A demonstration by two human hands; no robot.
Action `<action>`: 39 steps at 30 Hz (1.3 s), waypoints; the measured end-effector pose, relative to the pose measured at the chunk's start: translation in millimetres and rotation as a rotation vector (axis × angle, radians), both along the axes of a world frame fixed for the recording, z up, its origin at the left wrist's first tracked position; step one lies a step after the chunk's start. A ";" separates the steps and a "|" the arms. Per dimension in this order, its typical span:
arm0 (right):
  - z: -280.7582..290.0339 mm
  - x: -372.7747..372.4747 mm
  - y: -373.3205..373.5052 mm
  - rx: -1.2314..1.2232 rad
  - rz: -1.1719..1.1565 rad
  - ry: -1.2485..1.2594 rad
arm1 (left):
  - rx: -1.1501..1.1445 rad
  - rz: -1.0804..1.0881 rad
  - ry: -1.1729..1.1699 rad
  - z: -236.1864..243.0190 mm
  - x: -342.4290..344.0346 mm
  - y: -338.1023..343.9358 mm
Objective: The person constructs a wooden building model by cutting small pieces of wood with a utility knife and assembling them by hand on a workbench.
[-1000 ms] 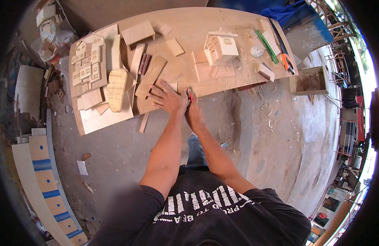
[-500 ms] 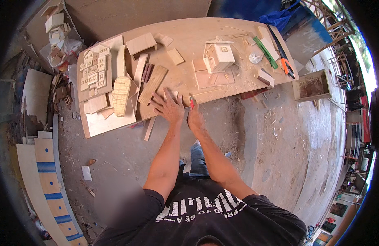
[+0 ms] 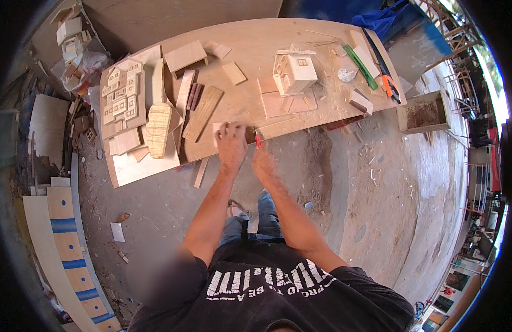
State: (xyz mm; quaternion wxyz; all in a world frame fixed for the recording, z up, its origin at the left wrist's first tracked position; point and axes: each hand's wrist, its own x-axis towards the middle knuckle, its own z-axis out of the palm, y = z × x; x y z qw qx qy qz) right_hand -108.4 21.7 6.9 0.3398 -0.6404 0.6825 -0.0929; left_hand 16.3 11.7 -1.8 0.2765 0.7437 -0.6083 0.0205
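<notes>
My left hand point(image 3: 231, 145) has its fingers bent over a small pale wood piece point(image 3: 217, 135) at the near edge of the plywood tabletop point(image 3: 239, 39). Just to its right, my right hand point(image 3: 263, 162) grips a small red-handled tool point(image 3: 258, 140), its tip at that edge. Left of my hands lie a long yellowish wood strip point(image 3: 203, 110) and dark red-brown sticks point(image 3: 193, 97). Beyond them to the right, a small wooden house model point(image 3: 292, 76) stands on thin pale boards point(image 3: 278, 110).
A house-front panel point(image 3: 123, 94) lies among boards at left. At right are a green plastic strip point(image 3: 360, 66), an orange-handled saw point(image 3: 390, 87) and, past the tabletop, a wooden box point(image 3: 425, 113). Blue-striped boards point(image 3: 73, 249) run along the lower left, beside the debris-strewn floor point(image 3: 361, 182).
My left hand's fingers went from spread flat to bent over the small wood piece. My right hand stays on the red-handled tool, slightly lower in the picture than a second ago.
</notes>
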 end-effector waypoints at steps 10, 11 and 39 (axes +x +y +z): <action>-2.9 -9.1 0.3 -0.062 0.082 0.002 | 0.151 -0.304 -0.053 0.4 -12.1 11.0; -4.3 -9.4 1.5 -0.060 0.079 0.002 | 0.162 -0.320 -0.061 1.7 -11.6 10.8; -7.2 -14.7 4.0 -0.073 0.035 -0.146 | 0.079 -0.181 0.150 -0.9 -14.2 -17.7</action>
